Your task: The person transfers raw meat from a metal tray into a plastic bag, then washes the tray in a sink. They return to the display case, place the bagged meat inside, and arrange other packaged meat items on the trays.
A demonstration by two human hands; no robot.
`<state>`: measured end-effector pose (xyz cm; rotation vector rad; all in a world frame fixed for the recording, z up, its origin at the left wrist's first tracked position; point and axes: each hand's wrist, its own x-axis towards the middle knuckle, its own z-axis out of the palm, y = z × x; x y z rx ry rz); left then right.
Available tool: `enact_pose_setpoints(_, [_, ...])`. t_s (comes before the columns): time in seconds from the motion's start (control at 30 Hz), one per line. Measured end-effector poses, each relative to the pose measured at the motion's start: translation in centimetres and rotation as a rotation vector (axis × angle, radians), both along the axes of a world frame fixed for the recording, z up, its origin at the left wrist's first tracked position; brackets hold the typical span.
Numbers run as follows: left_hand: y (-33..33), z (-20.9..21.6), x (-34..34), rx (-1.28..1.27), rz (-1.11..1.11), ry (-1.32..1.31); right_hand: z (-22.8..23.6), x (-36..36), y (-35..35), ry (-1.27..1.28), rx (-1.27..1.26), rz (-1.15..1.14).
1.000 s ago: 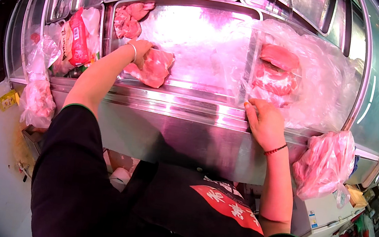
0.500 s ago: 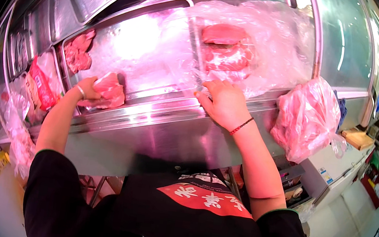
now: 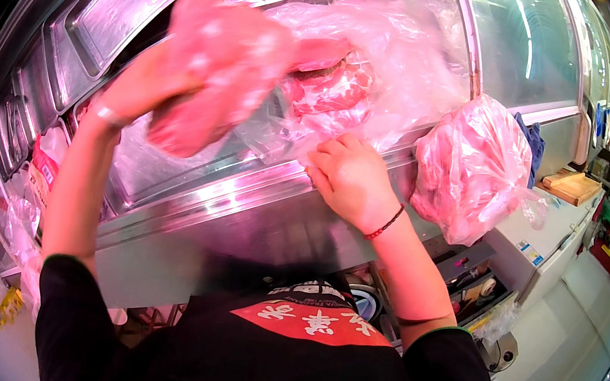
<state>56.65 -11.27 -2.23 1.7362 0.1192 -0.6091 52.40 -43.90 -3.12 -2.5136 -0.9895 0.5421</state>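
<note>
A large slab of raw meat, blurred by motion, hangs above the metal tray, and my left hand is closed around its left side. Further right, more raw meat lies on a crumpled clear plastic sheet. At the counter's front edge, my right hand pinches the near edge of that sheet, its fingers curled together. The lifted slab partly covers the meat on the sheet and the tray behind it.
A bulging clear plastic bag hangs at the counter's right front. Metal trays stand along the back left. A wooden board rests on the white cabinet at right. Red and clear packaging sits at the left end.
My left hand has lifted the slab off the tray's front left and carried it right and away from me, toward the plastic sheet. My right hand stays at the sheet's edge.
</note>
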Motion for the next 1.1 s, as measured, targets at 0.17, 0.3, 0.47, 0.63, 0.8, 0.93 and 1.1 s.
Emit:
enact_pose_setpoints(0.17, [-12.6, -8.3, 8.4, 0.226, -0.434, -0.046, 0.1, 0.0, 0.5, -0.016, 0.178, 0.111])
enact_pose_setpoints(0.3, [-21.3, -16.5, 10.2, 0.378, -0.748, -0.104, 0.4, -1.0, 1.1, 0.073, 0.218, 0.185])
enact_pose_setpoints(0.47, [-26.5, -20.1, 10.1, 0.112, -0.754, -0.112, 1.9, -0.8, 1.7, 0.155, 0.262, 0.134])
enact_pose_setpoints(0.63, [-27.6, -22.5, 8.1, 0.081, -0.422, -0.246, 1.7, 0.3, 2.5, 0.183, 0.271, 0.149])
enact_pose_setpoints(0.8, [-10.6, -10.2, 3.9, -0.441, -0.136, -0.258, 1.7, 1.1, 3.3, 0.311, 0.362, 0.075])
enact_pose_setpoints(0.93, [8.7, -14.1, -4.2, 0.374, 0.171, -0.007, 1.4, 2.1, 3.0, 0.464, 0.194, -0.013])
enact_pose_setpoints(1.1, [22.9, -23.3, -14.1, 1.594, 0.35, 0.002, -1.6, 0.8, 3.6, 0.531, 0.299, -0.225])
